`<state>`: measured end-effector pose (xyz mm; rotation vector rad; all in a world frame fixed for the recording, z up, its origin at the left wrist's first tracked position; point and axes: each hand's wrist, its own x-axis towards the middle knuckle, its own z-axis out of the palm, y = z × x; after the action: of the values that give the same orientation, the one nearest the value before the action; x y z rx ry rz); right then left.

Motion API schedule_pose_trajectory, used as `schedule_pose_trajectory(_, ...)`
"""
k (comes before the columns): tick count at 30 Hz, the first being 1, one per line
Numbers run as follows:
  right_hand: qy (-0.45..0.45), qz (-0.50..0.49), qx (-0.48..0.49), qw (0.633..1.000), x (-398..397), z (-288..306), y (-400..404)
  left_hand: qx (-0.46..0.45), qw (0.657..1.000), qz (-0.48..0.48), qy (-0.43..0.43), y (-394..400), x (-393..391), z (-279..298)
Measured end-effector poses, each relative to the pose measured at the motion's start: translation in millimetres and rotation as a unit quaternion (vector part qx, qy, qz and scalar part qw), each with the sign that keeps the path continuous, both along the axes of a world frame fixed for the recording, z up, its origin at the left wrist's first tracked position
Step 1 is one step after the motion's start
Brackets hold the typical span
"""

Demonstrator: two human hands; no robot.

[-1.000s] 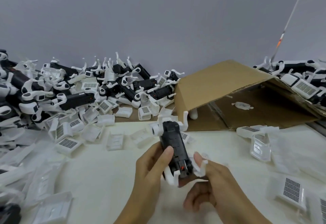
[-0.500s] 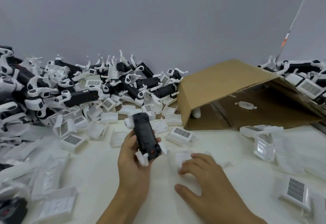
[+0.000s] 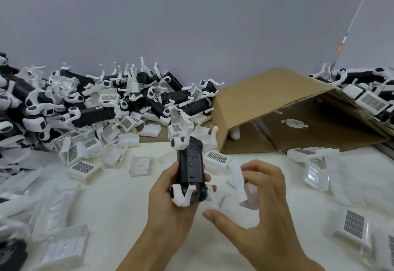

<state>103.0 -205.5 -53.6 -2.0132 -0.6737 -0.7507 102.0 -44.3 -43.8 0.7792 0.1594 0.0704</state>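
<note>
Left hand (image 3: 168, 204) grips a black-and-white toy body (image 3: 190, 168) in front of the cardboard box (image 3: 266, 95). Beside it, the half-curled right hand (image 3: 264, 213) pinches a white plastic cover (image 3: 238, 182) over bare tabletop (image 3: 119, 202).

Black toy body (image 3: 190, 170) with white legs, held upright beside a white strip (image 3: 238, 182).

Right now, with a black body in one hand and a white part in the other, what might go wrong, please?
1. The right hand seems to hold the white part only lightly; it could drop among the look-alike pieces on the table.
2. The left hand grips the black body, whose white leg juts out near the palm and might snag or bend as the part goes on.
</note>
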Motion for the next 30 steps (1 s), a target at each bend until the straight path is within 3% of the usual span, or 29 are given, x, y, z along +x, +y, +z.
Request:
schedule_pose_trajectory(5, -0.015, 0.017, -0.038, 0.999, -2, -2, 1, -0.005, 0.998, -0.055, -0.006, -15, -11, 4)
schedule_pose_trajectory(9, 0.021, -0.005, 0.045, 0.999, -5, -2, 2, -0.025, 0.997, -0.07, -0.015, -18, -12, 10)
schedule_pose_trajectory(12, -0.003, 0.023, 0.091, 0.996, -9, -3, 4, -0.029, 0.998, -0.058, -0.008, -16, -12, 12)
schedule_pose_trajectory(20, -0.071, 0.024, -0.046, 0.996, -11, -3, 4, -0.02, 0.996, -0.077, 0.03, -17, -13, 11)
schedule_pose_trajectory(24, -0.053, -0.003, -0.041, 0.998, -12, -2, 4, -0.033, 0.997, -0.067, 0.019, -21, -14, 10)
schedule_pose_trajectory(30, -0.108, 0.004, -0.018, 0.994, -13, 0, 4, -0.083, 0.992, -0.088, 0.04, -24, -16, 13)
